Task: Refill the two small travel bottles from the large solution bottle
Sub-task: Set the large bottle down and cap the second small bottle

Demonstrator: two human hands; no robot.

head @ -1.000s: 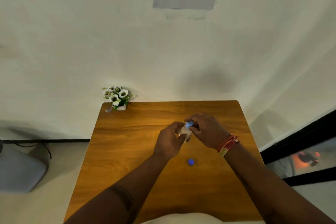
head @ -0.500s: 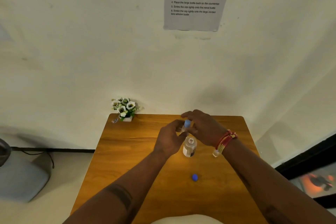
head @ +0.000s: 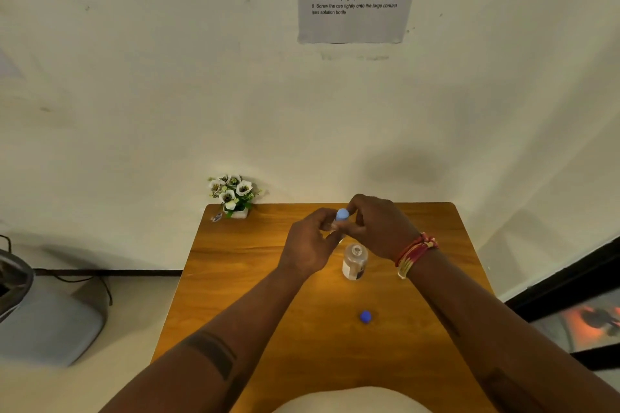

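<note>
Wooden table (head: 255, 295) is worked over: a small travel bottle (head: 336, 227) is gripped by the left hand (head: 310, 245), its blue cap (head: 342, 213) pinched by the right hand (head: 380, 228). Just below the grip, the uncapped large bottle (head: 355, 261) could be toppled by a wrist.

Wooden table (head: 255, 278) with rounded far corners, set against a plain cream wall (head: 167, 94). At 12 o'clock, a printed instruction sheet (head: 352, 20) taped to the wall. At the table's far-left corner, 11 o'clock, a small white pot of artificial white flowers (head: 233, 193). At 9 o'clock, pale floor (head: 141, 305), a grey rounded object (head: 43, 329) and a dark cable (head: 100, 282). At 3 o'clock, a dark-framed glass panel (head: 577, 285).
</note>
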